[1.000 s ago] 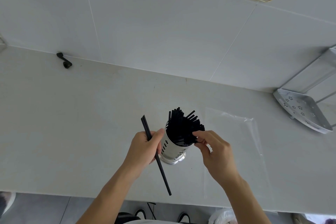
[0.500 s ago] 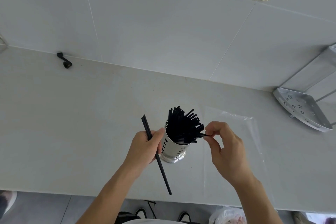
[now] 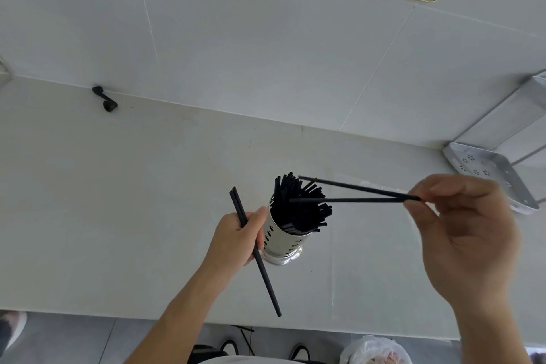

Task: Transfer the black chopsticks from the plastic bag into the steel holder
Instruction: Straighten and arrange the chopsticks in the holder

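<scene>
Left hand (image 3: 236, 238) low and near the middle, forearm rising from the bottom edge, fingers curled round a pair of black chopsticks (image 3: 254, 250) held together as one slanted rod — upper ends sticking up past the knuckles, lower ends running down beyond the wrist toward the counter's front edge. Thumb stretched out to the right, its tip touching the wall of the perforated steel holder (image 3: 280, 242) just beside it. Holder upright on the white counter (image 3: 103, 201), packed with a bundle of black chopsticks (image 3: 298, 210) fanning out above its rim. Right hand (image 3: 464, 227) raised well to the right of the holder and closer to the camera, wrist bent, back of the hand toward the lens; thumb and forefinger pinched on the near ends of two more chopsticks (image 3: 363, 195), remaining fingers loosely curled below. From that pinch, the two sticks splayed leftward in a narrow V — one tip over the bundle's top, the other reaching slightly beyond it. Clear plastic bag (image 3: 381, 186) flat on the counter under and behind the right hand, faint and hard to trace. Past the right hand's fingertips, a perforated metal rack (image 3: 490, 174) at the wall. Far off beyond the left hand, a small black object (image 3: 105, 99) at the counter's back edge.
</scene>
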